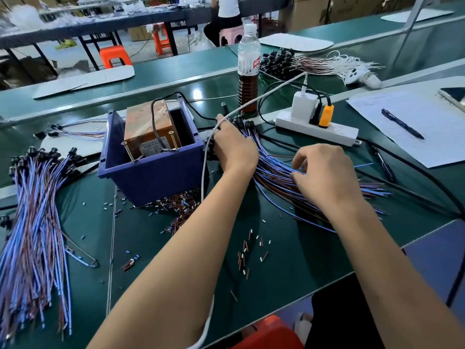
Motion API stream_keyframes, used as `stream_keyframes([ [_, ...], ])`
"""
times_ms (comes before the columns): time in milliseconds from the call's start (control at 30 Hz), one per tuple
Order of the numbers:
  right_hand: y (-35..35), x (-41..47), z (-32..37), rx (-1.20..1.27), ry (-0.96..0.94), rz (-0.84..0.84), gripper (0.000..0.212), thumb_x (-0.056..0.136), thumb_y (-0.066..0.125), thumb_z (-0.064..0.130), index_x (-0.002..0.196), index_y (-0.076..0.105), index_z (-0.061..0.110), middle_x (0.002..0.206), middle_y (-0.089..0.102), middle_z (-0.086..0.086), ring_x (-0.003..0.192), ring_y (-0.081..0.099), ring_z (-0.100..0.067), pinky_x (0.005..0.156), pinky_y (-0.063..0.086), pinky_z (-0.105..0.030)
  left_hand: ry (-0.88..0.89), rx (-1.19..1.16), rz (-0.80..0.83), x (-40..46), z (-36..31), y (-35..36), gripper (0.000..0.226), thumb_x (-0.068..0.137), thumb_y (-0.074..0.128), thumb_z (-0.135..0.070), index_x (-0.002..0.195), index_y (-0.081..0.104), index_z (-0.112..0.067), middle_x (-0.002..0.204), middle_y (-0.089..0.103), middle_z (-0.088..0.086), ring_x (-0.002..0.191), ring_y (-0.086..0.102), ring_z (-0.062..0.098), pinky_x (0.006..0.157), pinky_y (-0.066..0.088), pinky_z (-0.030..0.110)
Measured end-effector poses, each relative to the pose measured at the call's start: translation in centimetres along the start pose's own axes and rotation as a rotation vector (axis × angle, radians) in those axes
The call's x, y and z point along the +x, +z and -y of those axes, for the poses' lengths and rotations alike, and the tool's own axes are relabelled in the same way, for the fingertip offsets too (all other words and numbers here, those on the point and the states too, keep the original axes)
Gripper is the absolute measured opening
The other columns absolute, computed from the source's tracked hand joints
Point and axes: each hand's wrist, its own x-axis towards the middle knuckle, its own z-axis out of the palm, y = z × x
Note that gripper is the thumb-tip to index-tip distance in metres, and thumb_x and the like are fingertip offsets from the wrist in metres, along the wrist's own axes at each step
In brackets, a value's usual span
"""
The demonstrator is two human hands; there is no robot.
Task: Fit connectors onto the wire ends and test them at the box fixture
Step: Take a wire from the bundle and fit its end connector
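Observation:
A fan of blue and brown wires (274, 172) with black connectors at its far end lies on the green table right of the blue box fixture (151, 170). My left hand (234, 147) rests on the connector end of this bundle, fingers reaching among the black connectors (242, 122). My right hand (324, 175) has its fingers curled into the wires near their loose ends, picking at them. The box fixture holds a taped brown block (148, 127) and two upright screws. A second bundle of wires (37, 217) with connectors lies at the left.
Cut insulation bits (181, 205) litter the table by the box. A white power strip (317, 127) with plugs, a drink bottle (248, 69), papers with a pen (402, 124) and more wire bundles (302, 64) lie behind. A white cable (205, 177) runs past my left arm.

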Motion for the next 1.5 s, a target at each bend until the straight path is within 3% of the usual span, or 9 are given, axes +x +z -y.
stream_keyframes([
  [200, 0.6, -0.1, 2.3, 0.184, -0.072, -0.17, 0.006, 0.089, 0.074, 0.017, 0.086, 0.078, 0.021, 0.08, 0.072, 0.0, 0.078, 0.067, -0.023, 0.076, 0.058, -0.036, 0.007, 0.019, 0.168, -1.8, 0.6, -1.1, 0.115, 0.093, 0.076, -0.027, 0.162, -0.013, -0.007, 0.13, 0.063, 0.014, 0.114, 0.061, 0.028, 0.083, 0.045, 0.033],
  [267, 0.7, -0.1, 3.3, 0.241, -0.092, -0.222, 0.006, 0.089, 0.072, 0.017, 0.087, 0.078, 0.02, 0.078, 0.073, 0.0, 0.075, 0.068, -0.024, 0.076, 0.058, -0.039, 0.015, 0.03, 0.261, -2.7, 1.0, -2.5, 0.099, 0.092, 0.072, -0.024, 0.163, 0.006, -0.004, 0.124, 0.066, 0.015, 0.112, 0.064, 0.033, 0.091, 0.055, 0.038],
  [300, 0.7, 0.0, 3.8, 0.267, -0.103, -0.242, 0.006, 0.089, 0.072, 0.017, 0.087, 0.077, 0.02, 0.078, 0.074, 0.0, 0.074, 0.068, -0.025, 0.076, 0.058, -0.039, 0.043, 0.02, 0.31, -3.2, 1.2, -3.3, 0.073, 0.09, 0.069, -0.021, 0.153, 0.037, -0.003, 0.113, 0.07, 0.014, 0.103, 0.068, 0.034, 0.088, 0.059, 0.041],
  [367, 0.8, 0.0, 5.2, 0.317, -0.145, -0.262, 0.006, 0.089, 0.072, 0.018, 0.088, 0.077, 0.019, 0.078, 0.074, 0.001, 0.074, 0.068, -0.024, 0.076, 0.058, -0.04, 0.095, -0.095, 0.414, -4.1, 1.8, -5.3, 0.005, 0.086, 0.064, -0.014, 0.092, 0.065, -0.013, 0.079, 0.068, 0.007, 0.071, 0.065, 0.028, 0.069, 0.062, 0.042],
  [633, 2.8, -2.9, 14.3, 0.426, -0.485, -0.095, 0.005, 0.089, 0.072, 0.02, 0.089, 0.076, 0.018, 0.084, 0.075, 0.002, 0.08, 0.068, -0.02, 0.079, 0.056, -0.04, -0.011, -0.355, 0.776, -5.5, 9.2, -16.1, 0.029, 0.082, 0.044, 0.007, 0.08, 0.062, -0.015, 0.053, 0.056, -0.011, 0.045, 0.041, 0.006, 0.044, 0.039, 0.02],
  [900, 8.1, -6.9, 25.8, 0.171, -0.765, 0.445, 0.004, 0.093, 0.058, 0.015, 0.093, 0.061, 0.016, 0.099, 0.069, -0.016, 0.089, 0.067, -0.041, 0.067, 0.047, -0.036, -0.173, 0.165, 0.278, -3.7, 18.7, -25.5, 0.024, 0.08, 0.051, 0.009, 0.07, 0.062, -0.01, 0.062, 0.059, 0.009, 0.061, 0.06, 0.028, 0.056, 0.045, 0.027],
  [1100, 12.2, -6.3, 30.8, -0.02, -0.799, 0.701, 0.03, 0.103, 0.055, 0.023, 0.127, 0.046, 0.008, 0.128, 0.061, -0.022, 0.117, 0.06, -0.042, 0.076, 0.039, -0.034, -0.167, 0.49, -0.389, -0.4, 21.3, -27.1, 0.024, 0.089, 0.059, -0.012, 0.111, 0.068, -0.012, 0.111, 0.069, 0.018, 0.11, 0.06, 0.039, 0.088, 0.046, 0.039],
  [1300, 13.5, -7.2, 32.8, -0.146, -0.703, 0.695, 0.047, 0.102, 0.054, 0.017, 0.141, 0.034, 0.0, 0.137, 0.058, -0.017, 0.125, 0.06, -0.039, 0.08, 0.039, -0.041, -0.226, 0.832, -0.251, 4.3, 23.3, -27.4, 0.041, 0.092, 0.071, -0.039, 0.118, 0.064, -0.007, 0.122, 0.064, 0.021, 0.122, 0.053, 0.038, 0.103, 0.036, 0.042],
  [1500, 12.8, -6.3, 32.4, -0.09, -0.636, 0.762, 0.041, 0.107, 0.05, 0.025, 0.139, 0.038, 0.003, 0.136, 0.058, -0.022, 0.125, 0.057, -0.045, 0.085, 0.043, -0.042, -0.195, 0.512, -0.42, 4.8, 23.4, -27.3, 0.019, 0.093, 0.066, -0.025, 0.104, 0.075, -0.012, 0.11, 0.072, 0.015, 0.113, 0.062, 0.037, 0.099, 0.045, 0.039],
])
